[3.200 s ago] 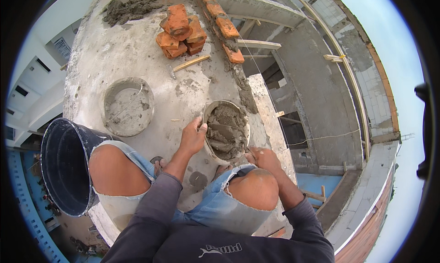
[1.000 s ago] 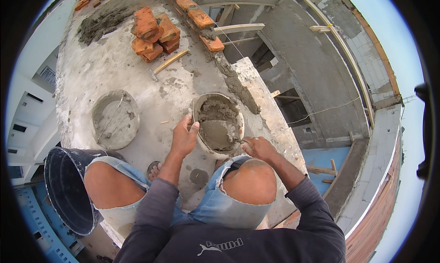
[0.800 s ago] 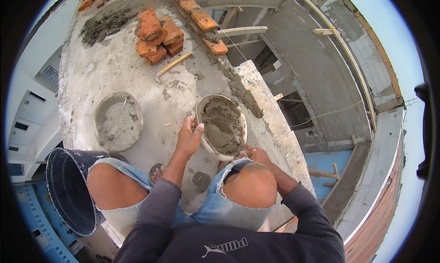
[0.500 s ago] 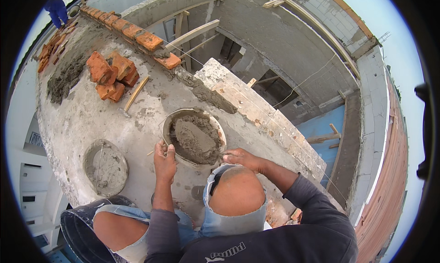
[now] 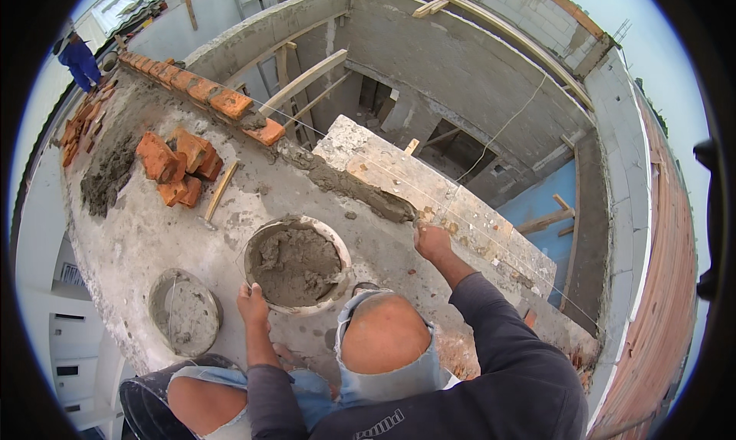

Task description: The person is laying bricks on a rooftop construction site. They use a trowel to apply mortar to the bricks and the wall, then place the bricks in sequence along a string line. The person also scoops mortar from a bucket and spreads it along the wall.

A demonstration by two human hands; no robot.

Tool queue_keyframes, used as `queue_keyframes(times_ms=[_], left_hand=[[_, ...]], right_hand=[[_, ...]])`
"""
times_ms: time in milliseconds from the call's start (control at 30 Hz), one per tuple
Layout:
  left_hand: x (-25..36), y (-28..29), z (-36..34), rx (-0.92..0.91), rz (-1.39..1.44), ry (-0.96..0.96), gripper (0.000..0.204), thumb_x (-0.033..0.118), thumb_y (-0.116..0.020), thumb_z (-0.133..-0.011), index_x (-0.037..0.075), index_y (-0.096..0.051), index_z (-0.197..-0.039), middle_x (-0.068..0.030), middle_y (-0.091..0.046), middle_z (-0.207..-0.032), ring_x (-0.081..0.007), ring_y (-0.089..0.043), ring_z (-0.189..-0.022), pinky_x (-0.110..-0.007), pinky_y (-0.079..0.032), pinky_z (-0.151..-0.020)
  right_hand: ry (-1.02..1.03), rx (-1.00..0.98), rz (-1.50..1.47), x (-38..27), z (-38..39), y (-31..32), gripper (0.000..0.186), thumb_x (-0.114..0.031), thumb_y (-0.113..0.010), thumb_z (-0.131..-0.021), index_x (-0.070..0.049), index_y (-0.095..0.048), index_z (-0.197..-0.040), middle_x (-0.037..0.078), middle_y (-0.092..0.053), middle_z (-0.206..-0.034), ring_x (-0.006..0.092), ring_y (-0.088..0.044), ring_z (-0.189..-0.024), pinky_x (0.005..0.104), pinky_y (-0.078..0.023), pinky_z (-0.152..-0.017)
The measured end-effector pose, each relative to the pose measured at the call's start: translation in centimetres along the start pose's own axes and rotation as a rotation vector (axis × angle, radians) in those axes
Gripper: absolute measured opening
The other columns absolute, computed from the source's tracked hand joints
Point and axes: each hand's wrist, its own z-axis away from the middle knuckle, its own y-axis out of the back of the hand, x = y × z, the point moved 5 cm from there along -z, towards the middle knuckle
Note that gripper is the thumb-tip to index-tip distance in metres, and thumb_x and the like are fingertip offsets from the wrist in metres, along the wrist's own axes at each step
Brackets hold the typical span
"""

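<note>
Mortar fills a round bucket [image 5: 343, 250] in front of my knees. My left hand [image 5: 254, 305] is closed at the near left side of its rim, with the fingertips on its thin wire handle [image 5: 244, 265]. Out to the right, my right hand [image 5: 434, 243] grips what looks like a trowel; its handle is hidden in the fist and its blade cannot be told apart from the mortar. It is at the near end of a wet mortar strip [image 5: 353, 185] along the wall edge. That strip continues from a row of orange bricks [image 5: 230, 103].
A stack of bricks [image 5: 178, 168], a hammer [image 5: 221, 195] and a mortar heap [image 5: 107, 181] lie to the left. A second bucket [image 5: 217, 314] stands near a black tub [image 5: 146, 398]. Beyond the slab [image 5: 452, 202] is a deep drop. A person in blue [image 5: 79, 63] stands far left.
My right hand has moved from the bucket's right rim out to the mortar strip. The raised mound in the bucket is gone. Mortar now reaches farther along the strip. My left hand stays at the bucket.
</note>
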Motion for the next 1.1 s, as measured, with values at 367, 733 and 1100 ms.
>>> queue_keyframes(times_ms=[367, 733, 1100], left_hand=[[4.1, -1.9, 3.2, -0.245, -0.026, -0.217, 0.036, 0.01, -0.062, -0.097, -0.005, -0.061, -0.129, -0.0142, -0.069, -0.122, -0.0218, -0.063, -0.108, -0.034, -0.047, -0.095], [8.6, -4.6, 8.8, -0.219, -0.288, -0.469, 0.045, 0.016, -0.066, -0.096, -0.007, -0.059, -0.134, -0.0258, -0.064, -0.13, -0.0399, -0.062, -0.122, -0.044, -0.047, -0.105], [9.3, -6.0, 9.0, -0.309, -0.323, -0.488, 0.053, 0.023, -0.065, -0.099, -0.005, -0.054, -0.142, -0.0258, -0.058, -0.141, -0.0352, -0.058, -0.131, -0.04, -0.047, -0.107]], right_hand=[[0.49, 0.245, -0.045, -7.7, 8.4, 11.6, 0.035, -0.033, -0.052, -0.101, -0.006, -0.063, -0.121, 0.021, -0.072, -0.11, 0.0394, -0.072, -0.094, 0.0513, -0.058, -0.079], [0.712, -0.131, 0.171, -18.6, 11.0, 12.0, 0.034, -0.025, -0.055, -0.099, -0.001, -0.065, -0.121, 0.019, -0.074, -0.099, 0.0403, -0.072, -0.09, 0.0509, -0.058, -0.079], [0.43, -0.138, -0.243, -13.1, 9.2, 5.4, 0.039, -0.035, -0.055, -0.101, -0.001, -0.065, -0.118, 0.027, -0.072, -0.096, 0.0475, -0.068, -0.095, 0.0543, -0.054, -0.083]])
